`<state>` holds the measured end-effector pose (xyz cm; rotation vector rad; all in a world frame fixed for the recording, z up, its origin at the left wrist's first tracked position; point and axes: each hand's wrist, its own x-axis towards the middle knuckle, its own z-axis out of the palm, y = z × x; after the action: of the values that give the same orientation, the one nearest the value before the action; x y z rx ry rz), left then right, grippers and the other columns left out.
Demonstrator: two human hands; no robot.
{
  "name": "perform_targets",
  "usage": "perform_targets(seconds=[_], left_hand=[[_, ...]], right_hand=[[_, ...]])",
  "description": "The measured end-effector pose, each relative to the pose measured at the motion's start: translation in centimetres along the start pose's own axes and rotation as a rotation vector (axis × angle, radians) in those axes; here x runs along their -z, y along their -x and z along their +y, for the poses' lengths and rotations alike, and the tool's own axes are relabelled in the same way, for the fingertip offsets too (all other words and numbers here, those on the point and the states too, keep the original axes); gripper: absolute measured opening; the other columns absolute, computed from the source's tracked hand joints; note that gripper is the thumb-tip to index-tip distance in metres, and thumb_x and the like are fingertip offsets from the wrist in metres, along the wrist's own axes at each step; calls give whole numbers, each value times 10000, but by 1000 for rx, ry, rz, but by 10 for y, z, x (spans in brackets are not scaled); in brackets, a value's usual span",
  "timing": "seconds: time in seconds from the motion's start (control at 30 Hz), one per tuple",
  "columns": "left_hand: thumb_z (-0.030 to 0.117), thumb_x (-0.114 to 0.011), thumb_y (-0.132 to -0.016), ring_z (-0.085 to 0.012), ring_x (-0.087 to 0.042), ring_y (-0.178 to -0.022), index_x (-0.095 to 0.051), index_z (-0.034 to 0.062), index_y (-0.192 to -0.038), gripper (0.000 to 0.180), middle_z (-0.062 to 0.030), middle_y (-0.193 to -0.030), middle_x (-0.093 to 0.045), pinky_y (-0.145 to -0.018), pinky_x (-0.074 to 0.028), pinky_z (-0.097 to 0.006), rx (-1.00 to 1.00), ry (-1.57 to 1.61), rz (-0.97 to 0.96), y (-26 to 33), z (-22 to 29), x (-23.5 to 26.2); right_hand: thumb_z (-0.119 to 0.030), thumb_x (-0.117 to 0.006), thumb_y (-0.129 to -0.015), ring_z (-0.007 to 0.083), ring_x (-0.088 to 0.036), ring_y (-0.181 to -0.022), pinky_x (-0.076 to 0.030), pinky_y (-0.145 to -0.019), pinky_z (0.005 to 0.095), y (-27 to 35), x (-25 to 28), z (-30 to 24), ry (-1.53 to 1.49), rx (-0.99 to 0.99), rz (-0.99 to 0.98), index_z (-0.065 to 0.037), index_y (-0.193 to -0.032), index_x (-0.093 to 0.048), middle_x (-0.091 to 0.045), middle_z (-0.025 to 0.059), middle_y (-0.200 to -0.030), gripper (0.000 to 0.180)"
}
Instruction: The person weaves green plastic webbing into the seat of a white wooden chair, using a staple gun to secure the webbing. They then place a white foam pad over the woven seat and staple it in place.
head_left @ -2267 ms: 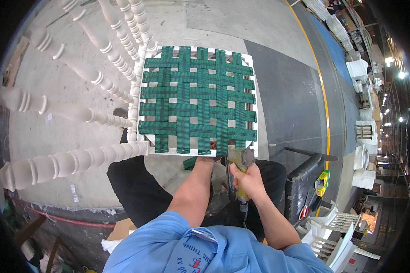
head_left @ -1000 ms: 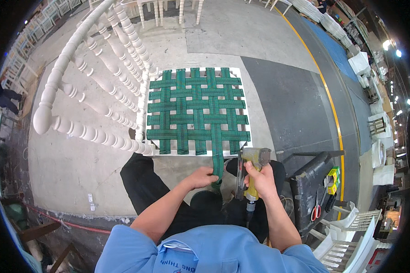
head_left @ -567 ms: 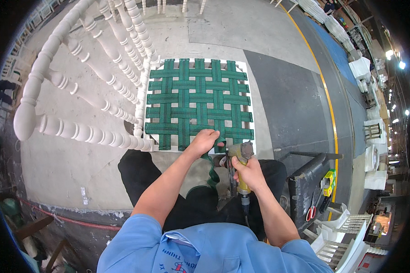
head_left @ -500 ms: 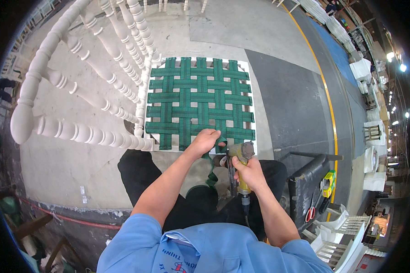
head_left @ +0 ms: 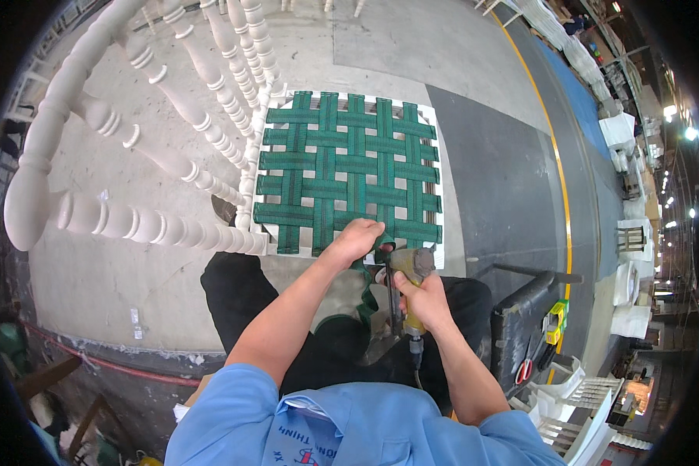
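A white chair with turned spindles lies in front of me, its seat woven with green webbing in a criss-cross. My left hand is closed on the webbing strap at the seat's near edge, fingertips pinching it. The strap's loose tail hangs down between my legs. My right hand grips a yellow air staple gun by its body, with a hose fitting at its lower end. The gun's nose is beside the strap near the seat rail; whether it touches the rail is hidden.
To my right stands a black padded stool, holding red-handled scissors and a yellow-green box. More white chair parts are at lower right. A yellow line crosses the floor on the right.
The chair has turned slightly in view and its seat has shifted a little right. My left hand has moved slightly right along the near edge. Both grips stay the same.
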<state>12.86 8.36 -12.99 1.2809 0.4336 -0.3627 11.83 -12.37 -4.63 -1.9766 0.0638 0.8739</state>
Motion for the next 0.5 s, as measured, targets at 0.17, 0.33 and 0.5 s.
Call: perform_targets(seconds=[0.17,0.33,0.5], left_hand=[[274,-517,-1115,-154,-681,-829,-737,-58,-1128,399,-105,-1007,-785,-784,-531,-328,-4,128,-16,1,2,0],[283,-543,-1108,-168,-699,-896,-722,-61,-1183,394,-111,-1023,-784,-838,-538,-331,-21,144,-28,3,2,1],[273,-651,-1043,-199,-711,-918,-737,-47,-1169,354,-112,-1041,-783,-867,-534,-365,-167,-58,-76,20,-12,-4]], right_hand=[[-250,-729,-1037,118,-593,-560,-481,-499,300,3,-10,-4,-14,0,-25,-23,-1176,-644,-645,14,-805,279],[-235,-726,-1040,116,-598,-579,-487,-514,297,16,-4,-16,-86,35,-65,-28,-1156,-653,-653,22,-830,248],[-247,-745,-1029,117,-613,-617,-520,-560,315,69,77,-14,-245,176,77,-20,-1154,-655,-670,34,-857,274]])
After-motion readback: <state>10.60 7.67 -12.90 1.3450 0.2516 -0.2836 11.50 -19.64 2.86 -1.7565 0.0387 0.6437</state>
